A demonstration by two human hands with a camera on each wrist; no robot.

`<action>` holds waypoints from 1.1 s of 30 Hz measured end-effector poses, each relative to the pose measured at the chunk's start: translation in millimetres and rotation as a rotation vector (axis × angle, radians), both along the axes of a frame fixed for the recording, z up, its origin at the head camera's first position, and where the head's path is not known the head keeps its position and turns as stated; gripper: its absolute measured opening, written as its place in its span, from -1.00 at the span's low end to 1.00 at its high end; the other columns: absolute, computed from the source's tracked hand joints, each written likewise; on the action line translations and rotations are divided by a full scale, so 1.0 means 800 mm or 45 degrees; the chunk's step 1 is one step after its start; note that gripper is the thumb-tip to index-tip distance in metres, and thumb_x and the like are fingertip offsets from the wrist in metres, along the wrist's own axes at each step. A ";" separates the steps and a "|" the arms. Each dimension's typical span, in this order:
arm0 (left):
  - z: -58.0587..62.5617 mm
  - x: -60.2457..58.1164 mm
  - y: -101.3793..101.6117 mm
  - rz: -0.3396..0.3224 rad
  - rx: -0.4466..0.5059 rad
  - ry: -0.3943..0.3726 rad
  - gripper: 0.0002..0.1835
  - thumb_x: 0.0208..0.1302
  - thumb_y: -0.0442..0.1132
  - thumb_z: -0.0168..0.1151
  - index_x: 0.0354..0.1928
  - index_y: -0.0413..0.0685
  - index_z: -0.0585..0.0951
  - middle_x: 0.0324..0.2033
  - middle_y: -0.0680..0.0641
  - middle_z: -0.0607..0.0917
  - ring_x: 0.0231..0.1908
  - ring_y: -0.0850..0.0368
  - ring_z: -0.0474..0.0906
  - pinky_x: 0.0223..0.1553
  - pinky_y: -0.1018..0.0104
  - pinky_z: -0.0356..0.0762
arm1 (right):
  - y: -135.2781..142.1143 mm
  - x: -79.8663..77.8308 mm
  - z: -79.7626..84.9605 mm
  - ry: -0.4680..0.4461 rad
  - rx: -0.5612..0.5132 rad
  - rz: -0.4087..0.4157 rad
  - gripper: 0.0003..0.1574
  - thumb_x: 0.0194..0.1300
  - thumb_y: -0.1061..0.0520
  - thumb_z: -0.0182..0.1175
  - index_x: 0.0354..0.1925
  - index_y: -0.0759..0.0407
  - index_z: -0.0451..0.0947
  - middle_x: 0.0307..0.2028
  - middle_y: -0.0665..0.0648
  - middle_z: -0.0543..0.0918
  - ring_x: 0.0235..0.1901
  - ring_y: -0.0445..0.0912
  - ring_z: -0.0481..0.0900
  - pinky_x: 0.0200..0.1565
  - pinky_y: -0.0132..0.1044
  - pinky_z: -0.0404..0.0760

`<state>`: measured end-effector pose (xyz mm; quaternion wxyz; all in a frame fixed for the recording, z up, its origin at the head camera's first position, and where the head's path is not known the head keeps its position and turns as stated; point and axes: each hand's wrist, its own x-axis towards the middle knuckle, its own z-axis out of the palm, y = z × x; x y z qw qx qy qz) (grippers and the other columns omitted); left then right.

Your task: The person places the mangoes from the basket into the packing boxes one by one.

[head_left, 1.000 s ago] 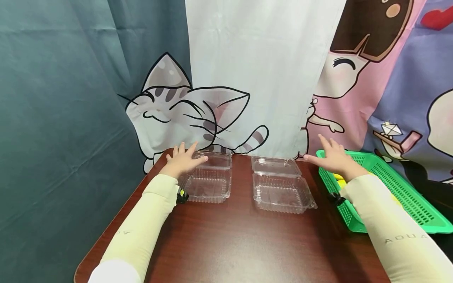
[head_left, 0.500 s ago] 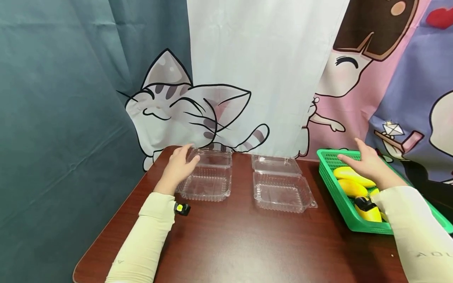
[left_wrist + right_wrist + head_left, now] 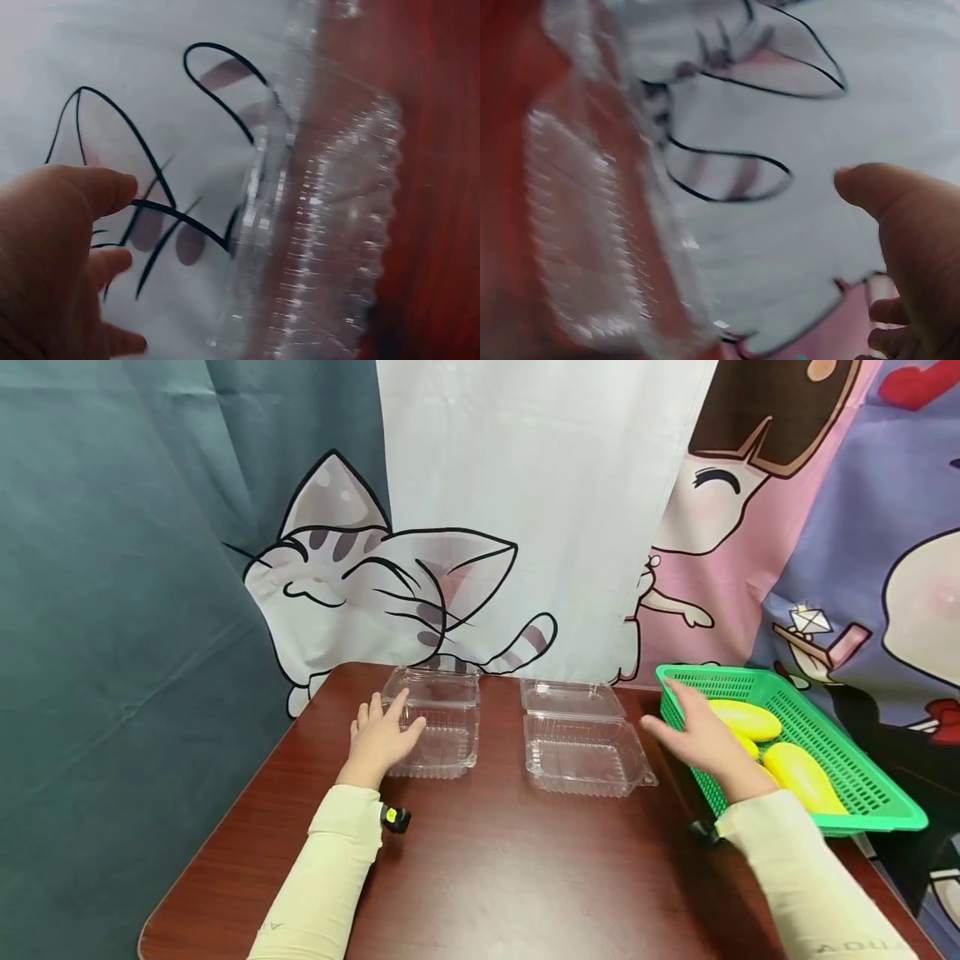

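My left hand (image 3: 377, 742), fingers spread, overlaps the left side of a clear hinged plastic box (image 3: 444, 762) in the head view. It holds nothing; the left wrist view has its thumb and fingertips apart from the ridged box (image 3: 330, 247). My right hand (image 3: 708, 742) hovers at the near-left side of a green basket (image 3: 873, 822), thumb held away from the fingers and nothing in its grasp. Several smooth yellow fruits, mango-like in shape, lie in the basket, among them a long fruit (image 3: 804, 779) and one farther back (image 3: 746, 718). The right hand and forearm hide part of the basket.
A second clear plastic box (image 3: 588, 756) stands between the hands, its lid (image 3: 572, 699) folded back like the other's. Both boxes are on a brown wooden table (image 3: 480, 877). A printed curtain (image 3: 562, 527) hangs right behind the table's back edge.
My right hand went right over the basket, then came back left to its near side, empty throughout. My left hand drew back from the box's lid toward its left side. The view shifted slightly.
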<state>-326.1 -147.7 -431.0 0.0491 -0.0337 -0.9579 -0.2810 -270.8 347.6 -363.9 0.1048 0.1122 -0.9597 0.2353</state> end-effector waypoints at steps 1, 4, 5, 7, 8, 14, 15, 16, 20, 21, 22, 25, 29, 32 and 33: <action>-0.003 0.001 0.000 0.002 -0.022 -0.036 -0.17 0.43 0.28 -0.04 0.62 0.22 0.03 0.55 -0.43 -0.17 0.51 -0.47 -0.30 0.41 -0.44 -0.27 | -0.011 0.001 -0.008 -0.025 0.028 0.010 0.15 0.37 -0.26 0.23 0.59 0.25 -0.06 0.48 0.55 0.04 0.44 0.46 0.01 0.32 0.46 0.08; -0.013 0.003 -0.002 0.009 -0.044 -0.107 -0.14 0.42 0.32 -0.05 0.63 0.19 0.00 0.53 -0.48 -0.24 0.50 -0.49 -0.37 0.40 -0.44 -0.32 | -0.032 0.002 -0.039 -0.103 0.127 0.020 0.24 0.33 -0.38 0.19 0.59 0.28 -0.08 0.48 0.58 -0.01 0.44 0.47 0.00 0.33 0.44 0.09; -0.016 0.003 -0.002 0.010 -0.052 -0.118 -0.13 0.42 0.33 -0.06 0.63 0.17 0.00 0.52 -0.50 -0.24 0.50 -0.50 -0.37 0.40 -0.44 -0.31 | -0.035 0.001 -0.050 -0.128 0.152 0.013 0.27 0.31 -0.42 0.19 0.59 0.28 -0.08 0.48 0.60 -0.02 0.44 0.49 -0.01 0.32 0.45 0.11; -0.022 0.003 -0.003 0.014 -0.070 -0.139 -0.12 0.41 0.34 -0.07 0.63 0.14 0.00 0.51 -0.53 -0.26 0.49 -0.52 -0.38 0.41 -0.43 -0.30 | -0.038 0.000 -0.073 -0.174 0.176 -0.005 0.31 0.28 -0.47 0.17 0.58 0.29 -0.08 0.48 0.61 -0.04 0.44 0.50 -0.02 0.31 0.45 0.13; -0.025 0.002 -0.004 0.018 -0.075 -0.148 -0.12 0.41 0.34 -0.08 0.63 0.13 0.00 0.50 -0.55 -0.26 0.49 -0.53 -0.39 0.41 -0.42 -0.30 | -0.039 -0.001 -0.083 -0.189 0.175 -0.011 0.33 0.27 -0.49 0.17 0.58 0.29 -0.07 0.48 0.61 -0.04 0.44 0.50 -0.04 0.31 0.45 0.14; -0.037 0.003 -0.010 0.037 -0.131 -0.175 -0.13 0.43 0.34 -0.11 0.63 0.14 -0.02 0.50 -0.55 -0.29 0.49 -0.52 -0.42 0.42 -0.41 -0.33 | -0.045 -0.002 -0.123 -0.182 0.157 -0.031 0.35 0.24 -0.55 0.14 0.58 0.28 -0.04 0.52 0.53 -0.03 0.47 0.48 -0.06 0.33 0.41 0.14; -0.038 0.004 -0.011 0.036 -0.136 -0.172 -0.14 0.43 0.33 -0.11 0.63 0.14 -0.02 0.51 -0.53 -0.30 0.50 -0.51 -0.42 0.41 -0.42 -0.34 | -0.047 -0.002 -0.126 -0.176 0.155 -0.035 0.35 0.24 -0.55 0.13 0.58 0.27 -0.04 0.52 0.51 -0.03 0.47 0.47 -0.06 0.34 0.40 0.14; -0.040 0.004 -0.012 0.036 -0.146 -0.169 -0.14 0.44 0.32 -0.11 0.63 0.14 -0.01 0.51 -0.52 -0.31 0.50 -0.49 -0.43 0.41 -0.41 -0.35 | -0.049 -0.002 -0.128 -0.173 0.155 -0.039 0.35 0.24 -0.56 0.12 0.59 0.25 -0.04 0.53 0.50 -0.04 0.47 0.47 -0.05 0.34 0.40 0.14; -0.043 0.007 -0.017 0.051 -0.184 -0.151 -0.16 0.44 0.31 -0.12 0.63 0.14 0.00 0.53 -0.49 -0.30 0.51 -0.48 -0.41 0.40 -0.44 -0.36 | -0.059 -0.003 -0.133 -0.150 0.150 -0.050 0.33 0.24 -0.57 0.10 0.59 0.24 -0.04 0.52 0.52 -0.05 0.46 0.47 -0.02 0.32 0.42 0.16; -0.044 0.007 -0.020 0.059 -0.201 -0.150 -0.16 0.44 0.31 -0.13 0.63 0.14 0.00 0.53 -0.48 -0.30 0.51 -0.48 -0.41 0.40 -0.45 -0.36 | -0.063 -0.004 -0.135 -0.142 0.147 -0.052 0.33 0.24 -0.57 0.10 0.59 0.23 -0.03 0.53 0.52 -0.05 0.47 0.47 -0.02 0.32 0.41 0.18; -0.045 0.007 -0.024 0.065 -0.220 -0.151 -0.16 0.44 0.32 -0.14 0.63 0.15 0.00 0.53 -0.48 -0.30 0.50 -0.49 -0.40 0.39 -0.45 -0.35 | -0.066 -0.005 -0.136 -0.133 0.147 -0.050 0.32 0.25 -0.56 0.10 0.59 0.23 -0.03 0.52 0.52 -0.05 0.46 0.47 -0.02 0.31 0.41 0.19; -0.046 0.008 -0.036 0.076 -0.255 -0.153 -0.17 0.45 0.34 -0.19 0.62 0.14 0.02 0.53 -0.48 -0.30 0.49 -0.52 -0.40 0.38 -0.48 -0.35 | -0.075 -0.009 -0.138 -0.104 0.144 -0.048 0.30 0.26 -0.54 0.11 0.58 0.24 -0.01 0.52 0.54 -0.05 0.46 0.49 0.00 0.30 0.40 0.22; -0.049 0.009 -0.055 0.099 -0.266 -0.146 -0.17 0.47 0.33 -0.21 0.62 0.10 0.03 0.52 -0.51 -0.31 0.48 -0.54 -0.41 0.37 -0.49 -0.37 | -0.088 -0.014 -0.141 -0.089 0.147 -0.050 0.30 0.25 -0.54 0.12 0.58 0.25 0.01 0.51 0.54 -0.04 0.46 0.47 0.00 0.33 0.37 0.21; -0.049 0.013 -0.068 0.123 -0.265 -0.147 -0.18 0.48 0.31 -0.20 0.62 0.05 0.03 0.50 -0.53 -0.33 0.48 -0.56 -0.41 0.36 -0.49 -0.36 | -0.097 -0.019 -0.142 -0.084 0.158 -0.043 0.32 0.24 -0.57 0.10 0.57 0.25 0.02 0.51 0.54 -0.02 0.46 0.47 0.02 0.34 0.36 0.19; -0.048 0.015 -0.072 0.132 -0.258 -0.147 -0.18 0.48 0.29 -0.19 0.62 0.04 0.03 0.50 -0.54 -0.34 0.48 -0.56 -0.42 0.36 -0.50 -0.36 | -0.101 -0.020 -0.143 -0.082 0.163 -0.042 0.32 0.23 -0.58 0.10 0.57 0.24 0.02 0.51 0.54 -0.02 0.46 0.47 0.02 0.35 0.36 0.18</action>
